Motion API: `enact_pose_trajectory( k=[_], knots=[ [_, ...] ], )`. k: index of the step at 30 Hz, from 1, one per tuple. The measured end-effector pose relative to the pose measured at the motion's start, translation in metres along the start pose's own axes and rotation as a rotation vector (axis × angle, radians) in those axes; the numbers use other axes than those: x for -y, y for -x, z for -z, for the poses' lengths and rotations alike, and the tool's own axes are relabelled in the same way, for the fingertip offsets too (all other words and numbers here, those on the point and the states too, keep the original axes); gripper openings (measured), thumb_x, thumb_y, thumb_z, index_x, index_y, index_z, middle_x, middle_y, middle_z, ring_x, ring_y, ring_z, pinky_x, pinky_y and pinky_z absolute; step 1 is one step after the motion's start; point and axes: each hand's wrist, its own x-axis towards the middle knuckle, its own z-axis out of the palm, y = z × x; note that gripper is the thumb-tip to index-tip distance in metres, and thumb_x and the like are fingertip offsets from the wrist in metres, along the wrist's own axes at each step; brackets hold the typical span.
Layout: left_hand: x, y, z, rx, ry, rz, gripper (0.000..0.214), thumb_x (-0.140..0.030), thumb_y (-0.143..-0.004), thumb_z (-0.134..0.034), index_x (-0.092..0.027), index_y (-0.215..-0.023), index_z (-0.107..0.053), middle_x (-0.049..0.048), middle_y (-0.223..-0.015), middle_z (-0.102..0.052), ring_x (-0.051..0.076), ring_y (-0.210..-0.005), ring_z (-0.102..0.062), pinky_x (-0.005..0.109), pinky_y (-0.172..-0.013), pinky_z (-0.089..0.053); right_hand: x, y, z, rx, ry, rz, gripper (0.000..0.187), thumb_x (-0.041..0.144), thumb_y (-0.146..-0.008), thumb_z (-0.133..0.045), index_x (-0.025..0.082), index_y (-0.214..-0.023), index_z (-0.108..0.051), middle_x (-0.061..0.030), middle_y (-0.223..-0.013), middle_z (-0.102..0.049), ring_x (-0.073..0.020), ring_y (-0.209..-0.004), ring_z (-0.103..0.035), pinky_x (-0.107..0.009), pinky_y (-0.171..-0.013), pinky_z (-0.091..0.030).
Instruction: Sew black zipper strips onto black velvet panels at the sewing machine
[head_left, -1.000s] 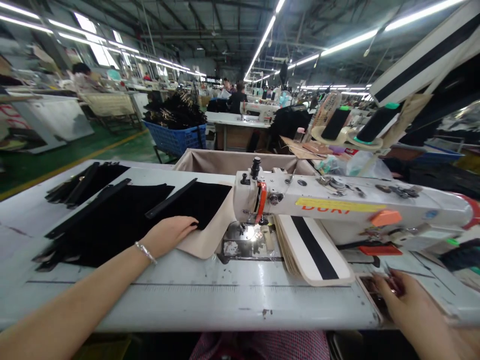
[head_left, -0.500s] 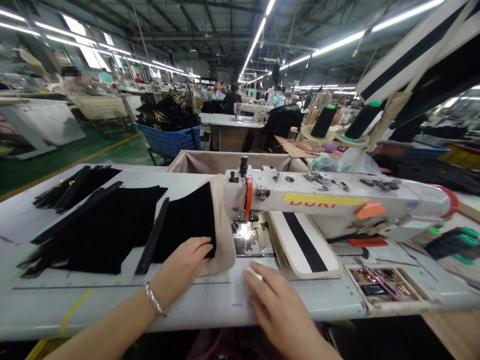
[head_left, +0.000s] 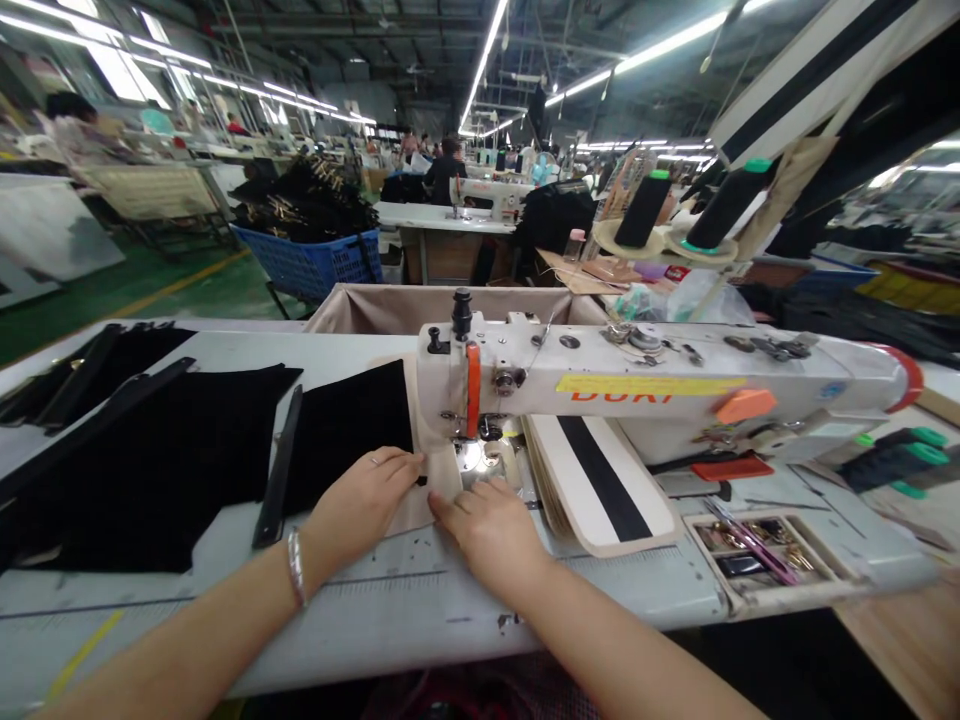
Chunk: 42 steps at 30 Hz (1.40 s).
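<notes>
My left hand (head_left: 365, 505) lies flat, fingers extended, on the near corner of a beige fabric piece (head_left: 437, 455) that carries a black fabric panel (head_left: 341, 432). My right hand (head_left: 489, 524) rests beside it, fingers pressing the beige edge in front of the needle area (head_left: 480, 452) of the white sewing machine (head_left: 645, 390). Both hands touch the fabric without gripping it. A black zipper strip (head_left: 277, 468) lies along the panel's left side.
A pile of black fabric pieces (head_left: 142, 460) covers the table's left. A stack of cream-and-black striped panels (head_left: 600, 485) sits under the machine arm. A small tray of tools (head_left: 757, 550) is at the right. A blue basket (head_left: 307, 265) and other workstations stand behind.
My left hand slid the beige and black piece rightward toward the needle. My right hand left the tool tray at the right and came onto the fabric edge by the presser foot.
</notes>
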Motion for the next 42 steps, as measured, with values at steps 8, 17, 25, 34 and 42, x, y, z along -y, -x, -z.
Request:
enact_pose_trajectory(
  k=[8, 17, 25, 34, 42],
  knots=[
    [0.010, 0.008, 0.000, -0.058, 0.039, 0.027, 0.032, -0.010, -0.094, -0.042, -0.010, -0.123, -0.056, 0.0137, -0.120, -0.063, 0.025, -0.112, -0.058, 0.045, -0.101, -0.047, -0.001, -0.009, -0.015, -0.160, -0.065, 0.116, 0.027, 0.019, -0.096, -0.054, 0.011, -0.121, -0.061, -0.0128, -0.121, -0.063, -0.0243, -0.115, -0.055, -0.036, -0.099, -0.045],
    [-0.010, -0.037, -0.017, -0.076, 0.160, -0.216, 0.029, -0.007, -0.093, -0.043, -0.013, -0.117, -0.059, 0.0120, -0.117, -0.064, 0.022, -0.115, -0.058, 0.043, -0.103, -0.049, -0.029, 0.026, -0.001, -0.207, -0.112, 0.079, 0.024, 0.018, -0.097, -0.052, 0.019, -0.119, -0.062, -0.0050, -0.114, -0.069, -0.0201, -0.106, -0.060, -0.042, -0.103, -0.042],
    [-0.018, -0.009, -0.011, -0.032, 0.073, -0.253, 0.034, -0.006, -0.093, -0.044, -0.014, -0.121, -0.062, 0.0098, -0.128, -0.063, 0.023, -0.130, -0.049, 0.046, -0.113, -0.039, -0.028, 0.031, -0.007, -0.218, -0.162, 0.016, 0.026, 0.014, -0.093, -0.056, 0.018, -0.118, -0.062, -0.0045, -0.112, -0.069, -0.0207, -0.105, -0.060, -0.038, -0.090, -0.045],
    [-0.009, -0.020, -0.019, -0.054, 0.062, -0.231, 0.033, -0.005, -0.094, -0.044, -0.014, -0.120, -0.061, 0.0082, -0.128, -0.063, 0.020, -0.128, -0.051, 0.043, -0.113, -0.042, -0.029, 0.028, -0.007, -0.186, -0.152, -0.038, 0.027, 0.018, -0.097, -0.054, 0.017, -0.123, -0.061, -0.0053, -0.117, -0.068, -0.0224, -0.110, -0.057, -0.040, -0.091, -0.044],
    [-0.012, -0.022, -0.017, -0.065, 0.081, -0.226, 0.031, -0.005, -0.094, -0.044, -0.011, -0.118, -0.063, 0.0095, -0.124, -0.065, 0.022, -0.125, -0.053, 0.044, -0.110, -0.044, -0.030, 0.028, -0.007, -0.215, -0.163, -0.046, 0.027, 0.017, -0.096, -0.054, 0.016, -0.122, -0.061, -0.0051, -0.117, -0.068, -0.0223, -0.110, -0.057, -0.040, -0.093, -0.043]
  ],
)
